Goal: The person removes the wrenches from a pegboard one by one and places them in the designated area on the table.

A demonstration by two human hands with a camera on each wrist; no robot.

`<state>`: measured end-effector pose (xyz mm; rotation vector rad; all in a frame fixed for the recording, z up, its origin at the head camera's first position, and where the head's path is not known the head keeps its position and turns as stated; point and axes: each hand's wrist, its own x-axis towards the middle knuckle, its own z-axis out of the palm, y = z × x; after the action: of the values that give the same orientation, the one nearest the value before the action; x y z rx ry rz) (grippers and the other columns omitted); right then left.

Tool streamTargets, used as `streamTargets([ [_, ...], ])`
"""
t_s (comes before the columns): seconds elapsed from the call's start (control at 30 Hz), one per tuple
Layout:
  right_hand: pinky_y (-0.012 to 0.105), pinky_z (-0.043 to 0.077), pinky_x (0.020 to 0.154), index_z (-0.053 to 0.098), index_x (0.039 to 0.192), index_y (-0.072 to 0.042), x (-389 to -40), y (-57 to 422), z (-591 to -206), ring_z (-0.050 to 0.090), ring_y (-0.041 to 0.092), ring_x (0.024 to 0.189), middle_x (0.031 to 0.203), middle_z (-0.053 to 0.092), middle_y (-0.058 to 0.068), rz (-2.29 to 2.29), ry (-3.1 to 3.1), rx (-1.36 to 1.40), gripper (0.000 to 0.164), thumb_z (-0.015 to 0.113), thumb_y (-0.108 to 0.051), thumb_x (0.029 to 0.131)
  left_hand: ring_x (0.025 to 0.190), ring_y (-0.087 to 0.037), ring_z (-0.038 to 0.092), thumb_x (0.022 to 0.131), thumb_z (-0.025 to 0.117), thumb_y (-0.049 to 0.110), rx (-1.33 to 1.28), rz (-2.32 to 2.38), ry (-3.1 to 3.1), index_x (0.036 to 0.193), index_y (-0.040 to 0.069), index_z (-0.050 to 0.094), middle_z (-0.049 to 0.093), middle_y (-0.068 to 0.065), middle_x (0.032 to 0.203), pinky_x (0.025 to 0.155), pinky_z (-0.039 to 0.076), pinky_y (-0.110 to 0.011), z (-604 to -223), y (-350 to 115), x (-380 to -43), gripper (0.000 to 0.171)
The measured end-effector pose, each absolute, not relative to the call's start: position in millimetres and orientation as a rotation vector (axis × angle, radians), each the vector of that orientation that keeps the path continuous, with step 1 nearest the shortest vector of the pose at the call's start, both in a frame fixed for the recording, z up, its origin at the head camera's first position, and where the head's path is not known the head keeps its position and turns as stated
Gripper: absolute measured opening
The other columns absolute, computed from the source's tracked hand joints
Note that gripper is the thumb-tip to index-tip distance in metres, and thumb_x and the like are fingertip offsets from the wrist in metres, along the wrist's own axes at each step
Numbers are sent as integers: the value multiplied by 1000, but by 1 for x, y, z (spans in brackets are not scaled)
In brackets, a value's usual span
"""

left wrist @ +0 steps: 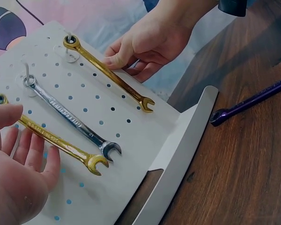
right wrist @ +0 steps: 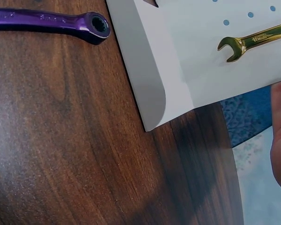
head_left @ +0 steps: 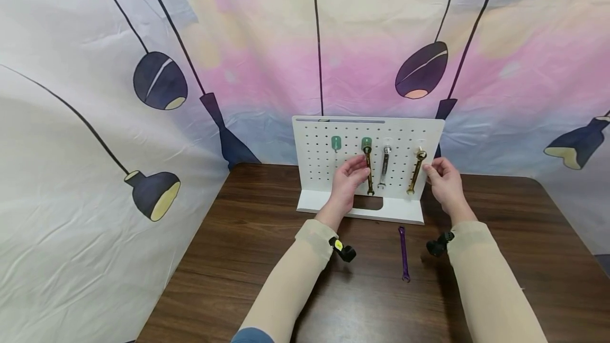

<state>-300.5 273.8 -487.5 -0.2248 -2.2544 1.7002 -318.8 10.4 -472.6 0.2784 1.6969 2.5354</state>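
Note:
A white pegboard stand (head_left: 314, 168) stands upright on the table. Its hooks carry a gold wrench (head_left: 369, 173) in the middle, a silver wrench (head_left: 385, 165) beside it and another gold wrench (head_left: 416, 172) near the right edge. My left hand (head_left: 347, 181) is at the middle gold wrench, fingers (left wrist: 35, 150) loosely spread along its shaft and thumb near its ring end, which hangs on a green hook. At the board's right edge my right hand (head_left: 444, 183) holds on, thumb in front and fingers behind. A purple wrench (head_left: 403, 254) lies on the table before the stand.
A green hook (head_left: 335, 143) at the board's left bears no wrench. The stand's base (head_left: 395, 210) has a cut-out slot. Behind the brown wooden table (head_left: 248, 258) hangs a cloth (head_left: 267, 41) printed with lamps.

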Motion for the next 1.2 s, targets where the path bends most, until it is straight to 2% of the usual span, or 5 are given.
streamTargets([
  [0.33,12,51,77,55,109,-7,-301,276,-488,52,11,91,93,53,-1,1696,-2264,-226,24,63,-29,110,101,-9,68,98,75,0,253,2406,1820,129,-2,73,76,-7,117,85,58,-24,-480,4,-316,31],
  [0.53,12,51,76,55,110,-6,-300,277,-489,52,11,91,93,53,-1,1682,-2266,-225,24,62,-28,110,100,-10,70,99,76,2,286,2336,1859,130,-1,74,77,-13,121,83,59,-25,-485,-3,-308,31],
  [0.8,14,53,78,56,111,-4,-300,275,-489,52,12,91,93,53,-2,1697,-2265,-216,26,63,-29,110,95,-10,73,99,75,1,339,2276,1899,129,-7,72,77,-21,120,83,61,-24,-497,-12,-299,31],
  [1.17,10,52,76,56,115,-2,-297,276,-493,53,13,93,97,55,3,1657,-2292,-206,26,62,-27,111,98,-23,79,98,76,1,331,2221,1850,127,-6,73,80,-14,111,89,65,-37,-498,-18,-291,30],
  [1.2,10,52,76,56,115,-2,-297,276,-493,53,12,93,97,55,3,1655,-2293,-207,26,62,-27,111,101,-27,79,98,77,1,328,2209,1849,127,-6,73,80,-13,111,89,65,-38,-497,-19,-290,30],
])
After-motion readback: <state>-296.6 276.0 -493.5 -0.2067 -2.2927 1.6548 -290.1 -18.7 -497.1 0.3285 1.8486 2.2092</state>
